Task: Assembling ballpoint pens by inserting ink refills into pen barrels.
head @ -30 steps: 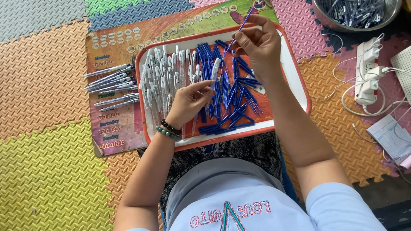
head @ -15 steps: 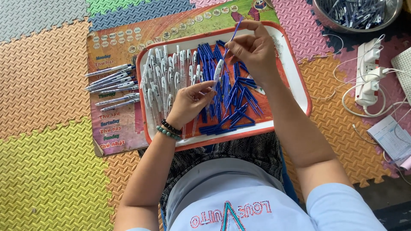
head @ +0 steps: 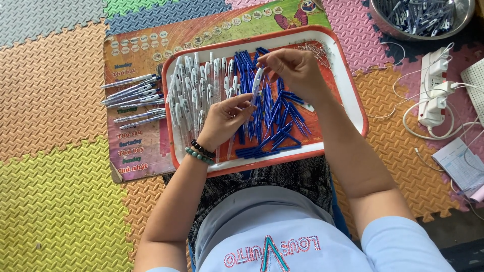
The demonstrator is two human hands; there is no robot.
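Both hands are over the red-rimmed tray [head: 353,95], working one pen part. Right hand [head: 295,68] pinches the upper end of a white pen barrel [head: 257,80], fingers narrow and curled. Left hand [head: 224,118] is just below it, fingertips closed toward the barrel's lower end; whether they grip it or only touch, cannot tell. Beaded bracelets [head: 200,152] sit on the left wrist.

Inside the tray: blue pen pieces [head: 275,118] lie heaped directly under the hands, white barrels [head: 189,95] are laid in rows on the tray's left part. Small springs [head: 315,49] lie in the tray's upper right corner.

Left of the tray, assembled pens [head: 131,95] lie on a printed poster [head: 136,55]. Up-right of the tray is a metal bowl [head: 418,20] of more parts. Right of the tray are a white power strip [head: 434,85] with cables, and a paper sheet [head: 461,163]. Foam puzzle mats [head: 50,191] lie under everything.
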